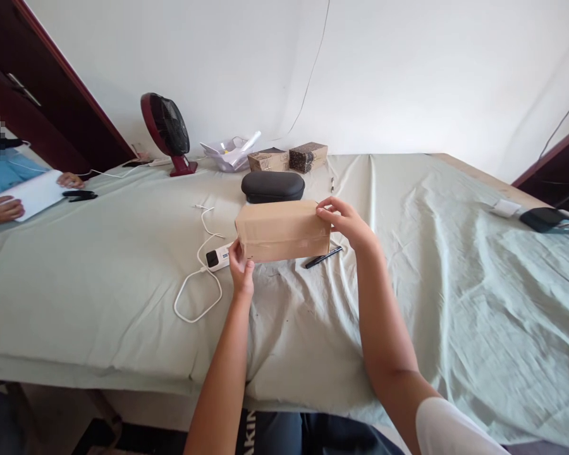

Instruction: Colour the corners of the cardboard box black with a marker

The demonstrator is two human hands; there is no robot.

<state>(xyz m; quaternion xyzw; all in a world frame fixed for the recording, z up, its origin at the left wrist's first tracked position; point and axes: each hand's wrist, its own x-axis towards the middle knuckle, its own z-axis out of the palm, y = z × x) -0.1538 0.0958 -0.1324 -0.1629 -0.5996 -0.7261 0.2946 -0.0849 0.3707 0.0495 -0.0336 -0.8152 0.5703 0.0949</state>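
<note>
A brown cardboard box [284, 229], with tape along its near side, is held between my two hands above the table. My left hand [241, 268] grips its left end near the bottom corner, thumb on the near side. At the upper right corner, my right hand [344, 221] has its fingers closed on the box edge. Beneath the box's right end, a black marker pen [323, 257] lies on the cloth. Partly hidden behind my left hand is a white device with a dark screen [218, 257]. A black zip case [272, 187] sits just beyond the box.
A white cable [196, 318] loops at the left on the cloth-covered table [137, 278]. Farther back stand two small boxes [308, 157], a plastic basket [227, 158] and a red fan [168, 129]. Another person's hands hold a white sheet [31, 193] at far left.
</note>
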